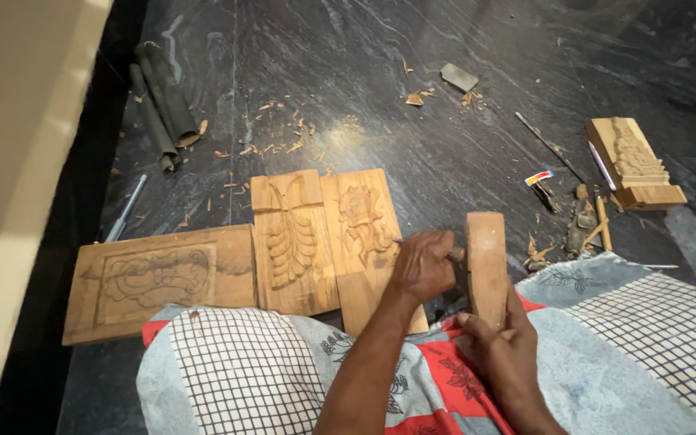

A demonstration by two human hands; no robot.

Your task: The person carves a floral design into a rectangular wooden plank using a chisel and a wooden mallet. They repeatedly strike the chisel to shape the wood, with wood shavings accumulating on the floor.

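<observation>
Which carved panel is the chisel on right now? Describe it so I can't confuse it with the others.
Three wooden panels lie in a row on the dark stone floor, just beyond the person's knees. Take the right-hand panel, narrow and upright, under the left hand. Its relief is a small rosette, while the middle panel shows scalloped leaves.

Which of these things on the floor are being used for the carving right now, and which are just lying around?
In use: chisel in the left hand, wooden mallet in the right hand, floral panel.

Lying about: leaf panel, wide panel, carved block, grey stone.
</observation>
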